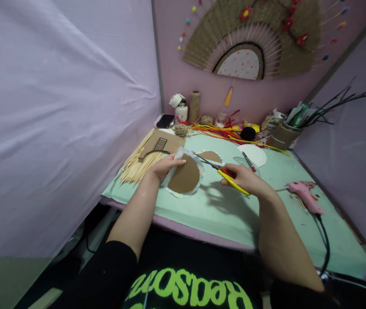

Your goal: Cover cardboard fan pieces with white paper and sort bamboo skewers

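Note:
My left hand [166,165] grips the upper left edge of a brown cardboard disc [185,176], thumb on top. A pale fabric or paper border sticks out around the disc, with a ragged, notched rim. In my right hand [239,178] are scissors [231,179] with yellow and red handles. Their blades point left, slightly apart, with the tips close to the border's upper right edge; whether they touch it I cannot tell. Behind the blades lies a second cardboard piece [211,156] with a similar pale notched rim, partly covered.
Bamboo skewers [134,169] lie left under a cardboard piece [157,142]. A white disc [253,154] and a red-and-black marker [249,162] lie behind my right hand. A pink glue gun [305,195] with a cord rests at right. Pipe cleaners [224,132], twine [181,129] and a pot [284,135] line the back.

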Available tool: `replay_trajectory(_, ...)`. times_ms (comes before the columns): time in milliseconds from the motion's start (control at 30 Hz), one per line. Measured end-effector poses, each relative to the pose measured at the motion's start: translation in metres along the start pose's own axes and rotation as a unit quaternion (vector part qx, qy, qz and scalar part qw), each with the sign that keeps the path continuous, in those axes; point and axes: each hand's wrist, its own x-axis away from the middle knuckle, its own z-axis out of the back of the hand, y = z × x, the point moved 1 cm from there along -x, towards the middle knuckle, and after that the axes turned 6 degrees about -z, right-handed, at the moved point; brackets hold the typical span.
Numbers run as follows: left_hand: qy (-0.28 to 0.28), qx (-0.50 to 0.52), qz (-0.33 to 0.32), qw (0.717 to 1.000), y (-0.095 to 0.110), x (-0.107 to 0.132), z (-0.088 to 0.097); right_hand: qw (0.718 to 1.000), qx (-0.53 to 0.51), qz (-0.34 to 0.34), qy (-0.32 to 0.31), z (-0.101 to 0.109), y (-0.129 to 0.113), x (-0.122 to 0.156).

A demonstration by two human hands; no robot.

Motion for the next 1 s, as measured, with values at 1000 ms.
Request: replay_trajectory(1000, -0.013, -0.003, 0.021, 1.000, -0.0016, 0.0030, -0.0084, 1.000, -0.021, 0.010, -0.001, -0.0029, 0.0011, -0.0024)
